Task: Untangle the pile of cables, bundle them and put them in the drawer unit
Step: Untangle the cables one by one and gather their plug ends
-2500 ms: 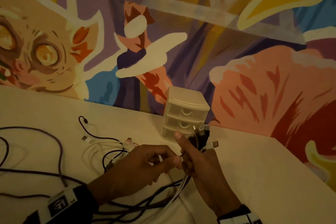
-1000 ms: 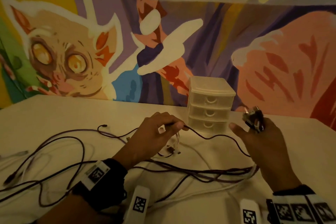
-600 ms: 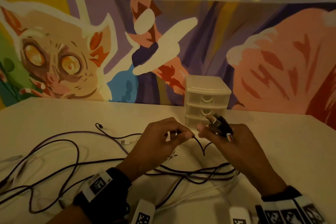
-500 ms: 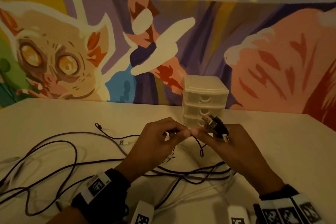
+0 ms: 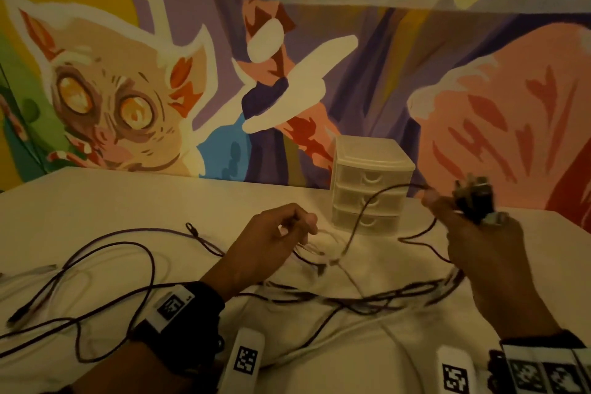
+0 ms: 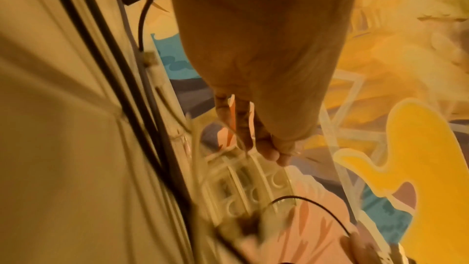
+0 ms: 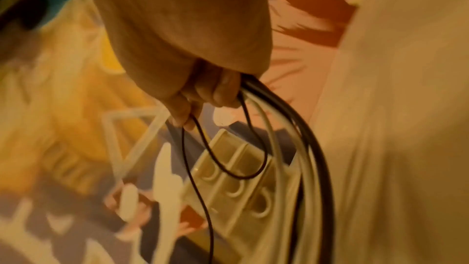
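**Two hands over a spread of loose cables**

Two hands work above a pale table (image 5: 96, 201). The right hand (image 5: 479, 253) has its fingers curled around a bunch of cables (image 7: 299, 127), dark and white together, with the plugs (image 5: 473, 201) sticking up above the knuckles. Its thumb and forefinger also pinch a thin dark cable (image 5: 361, 217) that arcs leftward in front of the drawer unit (image 5: 371, 185) and drops to the table.

The left hand (image 5: 271, 243) hovers just left of the drawer unit, fingertips drawn together in a pinch; a thin pale strand seems to run from them, though blur makes this uncertain.

More cables (image 5: 112, 281) lie loose across the table, looping to the left and between the wrists. The drawer unit stands against a painted wall (image 5: 128, 89), all three drawers closed.
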A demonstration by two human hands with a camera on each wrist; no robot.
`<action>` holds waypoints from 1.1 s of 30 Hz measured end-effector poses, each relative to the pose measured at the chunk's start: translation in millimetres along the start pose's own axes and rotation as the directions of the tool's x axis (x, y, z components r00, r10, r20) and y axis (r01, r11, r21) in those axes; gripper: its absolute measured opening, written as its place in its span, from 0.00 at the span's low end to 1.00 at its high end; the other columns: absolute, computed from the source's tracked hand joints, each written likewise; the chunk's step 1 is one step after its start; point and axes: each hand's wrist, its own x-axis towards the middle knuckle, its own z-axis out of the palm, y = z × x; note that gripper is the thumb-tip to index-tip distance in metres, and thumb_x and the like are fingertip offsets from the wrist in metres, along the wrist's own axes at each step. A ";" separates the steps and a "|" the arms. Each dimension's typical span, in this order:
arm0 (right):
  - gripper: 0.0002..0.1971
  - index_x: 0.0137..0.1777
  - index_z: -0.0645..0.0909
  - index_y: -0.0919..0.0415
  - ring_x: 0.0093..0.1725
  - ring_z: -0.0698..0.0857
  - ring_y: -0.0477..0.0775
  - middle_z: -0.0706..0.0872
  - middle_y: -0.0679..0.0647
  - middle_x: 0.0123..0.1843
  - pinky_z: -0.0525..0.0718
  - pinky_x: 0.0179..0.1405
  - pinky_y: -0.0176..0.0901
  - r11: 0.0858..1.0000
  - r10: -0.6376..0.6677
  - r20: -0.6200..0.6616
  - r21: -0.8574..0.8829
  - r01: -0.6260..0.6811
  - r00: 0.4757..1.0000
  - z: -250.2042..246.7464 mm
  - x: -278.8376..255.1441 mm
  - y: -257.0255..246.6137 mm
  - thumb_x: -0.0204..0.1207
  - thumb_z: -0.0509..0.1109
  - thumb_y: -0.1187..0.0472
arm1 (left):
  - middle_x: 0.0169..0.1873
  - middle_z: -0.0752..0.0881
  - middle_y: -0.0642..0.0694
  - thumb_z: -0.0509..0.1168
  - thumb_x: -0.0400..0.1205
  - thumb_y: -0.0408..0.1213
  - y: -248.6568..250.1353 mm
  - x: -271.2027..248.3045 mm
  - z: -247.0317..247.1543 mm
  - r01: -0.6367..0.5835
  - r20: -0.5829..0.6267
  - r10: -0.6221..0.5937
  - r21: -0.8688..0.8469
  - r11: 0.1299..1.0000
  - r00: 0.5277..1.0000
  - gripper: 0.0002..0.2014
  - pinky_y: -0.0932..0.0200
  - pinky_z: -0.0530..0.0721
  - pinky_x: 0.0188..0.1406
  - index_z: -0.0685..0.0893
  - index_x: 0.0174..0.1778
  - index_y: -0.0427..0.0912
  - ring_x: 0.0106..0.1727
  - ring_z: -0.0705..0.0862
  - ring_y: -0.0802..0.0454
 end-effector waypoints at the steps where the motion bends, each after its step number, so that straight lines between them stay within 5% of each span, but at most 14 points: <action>1: 0.14 0.40 0.88 0.54 0.28 0.74 0.51 0.77 0.44 0.19 0.72 0.36 0.48 0.996 -0.003 0.009 -0.089 0.004 1.000 3.2 -1.4 1.0 0.76 0.84 0.46 | 0.41 0.92 0.54 0.65 0.92 0.48 1.9 -1.4 1.6 0.004 0.044 -0.004 -0.009 1.000 0.999 0.10 0.75 0.77 0.44 0.89 0.51 0.52 0.45 0.88 0.61; 4: 0.10 0.40 0.92 0.49 0.35 0.84 0.48 0.91 0.53 0.32 0.78 0.43 0.51 0.991 -0.048 0.028 -0.127 0.051 0.998 10.8 -5.2 3.2 0.76 0.84 0.45 | 0.46 0.91 0.59 0.65 0.87 0.62 6.3 -5.4 9.4 -0.017 0.139 0.014 0.021 1.000 0.990 0.15 0.65 0.82 0.52 0.88 0.58 0.57 0.52 0.87 0.59; 7: 0.10 0.39 0.91 0.49 0.23 0.74 0.41 0.77 0.41 0.19 0.71 0.38 0.50 0.995 -0.045 0.040 -0.085 0.048 0.998 7.3 -4.5 -0.1 0.78 0.83 0.46 | 0.49 0.88 0.64 0.68 0.84 0.64 3.0 -3.5 11.7 -0.008 0.089 -0.003 0.125 0.992 0.996 0.15 0.60 0.81 0.55 0.86 0.62 0.64 0.57 0.82 0.60; 11: 0.11 0.50 0.96 0.49 0.23 0.72 0.40 0.74 0.37 0.20 0.69 0.40 0.49 0.999 -0.052 0.101 0.008 0.052 0.993 6.4 -8.7 -5.4 0.76 0.80 0.45 | 0.58 0.85 0.65 0.70 0.84 0.62 2.8 -0.6 11.5 -0.035 0.006 0.034 0.162 0.986 0.999 0.18 0.60 0.79 0.62 0.84 0.70 0.67 0.63 0.78 0.62; 14: 0.17 0.56 0.96 0.51 0.27 0.68 0.42 0.73 0.40 0.24 0.66 0.37 0.46 0.994 -0.086 0.175 0.085 0.072 0.981 4.3 -5.8 -3.0 0.75 0.78 0.42 | 0.68 0.81 0.71 0.63 0.84 0.71 2.0 0.4 22.5 -0.057 0.123 0.032 0.209 0.976 0.992 0.25 0.51 0.77 0.76 0.80 0.76 0.69 0.71 0.74 0.64; 16: 0.16 0.56 0.96 0.53 0.29 0.63 0.50 0.65 0.50 0.30 0.63 0.32 0.48 0.987 -0.121 0.214 0.133 0.094 0.969 3.2 -1.9 0.1 0.77 0.79 0.43 | 0.71 0.80 0.72 0.56 0.84 0.74 0.2 -1.2 32.6 -0.079 0.231 0.016 0.268 0.960 0.973 0.26 0.43 0.69 0.83 0.82 0.74 0.71 0.76 0.71 0.63; 20: 0.18 0.53 0.87 0.66 0.26 0.61 0.48 0.68 0.58 0.33 0.62 0.25 0.44 0.980 -0.117 0.083 0.173 0.101 0.990 -6.6 11.3 6.1 0.80 0.81 0.49 | 0.65 0.86 0.72 0.57 0.92 0.63 5.4 -1.9 31.0 -0.075 0.280 0.013 0.215 0.974 0.960 0.18 0.33 0.62 0.85 0.91 0.58 0.64 0.76 0.73 0.67; 23: 0.24 0.61 0.87 0.70 0.24 0.60 0.46 0.67 0.59 0.33 0.63 0.22 0.40 0.985 -0.090 -0.037 0.143 0.095 0.995 -16.2 18.9 9.6 0.80 0.81 0.48 | 0.66 0.87 0.73 0.58 0.91 0.64 8.6 -0.5 21.8 -0.057 0.269 0.032 0.087 0.995 0.962 0.16 0.35 0.65 0.85 0.91 0.59 0.68 0.78 0.74 0.65; 26: 0.22 0.60 0.89 0.66 0.26 0.59 0.47 0.63 0.56 0.32 0.62 0.23 0.40 0.979 -0.099 -0.001 0.178 0.098 0.995 -13.8 15.4 8.0 0.78 0.81 0.47 | 0.62 0.87 0.75 0.60 0.86 0.70 11.6 -4.2 26.0 -0.011 0.318 -0.047 0.179 0.984 0.947 0.17 0.40 0.58 0.88 0.85 0.68 0.75 0.75 0.70 0.76; 29: 0.11 0.54 0.92 0.56 0.27 0.58 0.47 0.67 0.60 0.36 0.59 0.25 0.44 0.968 -0.126 0.068 0.225 0.108 0.990 -7.6 10.1 2.7 0.81 0.80 0.49 | 0.51 0.89 0.65 0.60 0.82 0.74 16.6 -5.6 33.7 0.038 0.298 -0.115 0.251 0.967 0.948 0.23 0.43 0.54 0.88 0.81 0.72 0.76 0.63 0.73 0.80; 33: 0.18 0.62 0.90 0.65 0.26 0.57 0.47 0.61 0.45 0.28 0.59 0.24 0.42 0.966 -0.119 0.083 0.239 0.096 0.989 -7.6 10.4 -0.5 0.82 0.79 0.51 | 0.48 0.91 0.65 0.64 0.79 0.75 21.5 -1.3 32.9 0.009 0.277 -0.081 0.255 0.967 0.957 0.19 0.46 0.56 0.84 0.90 0.60 0.75 0.60 0.78 0.75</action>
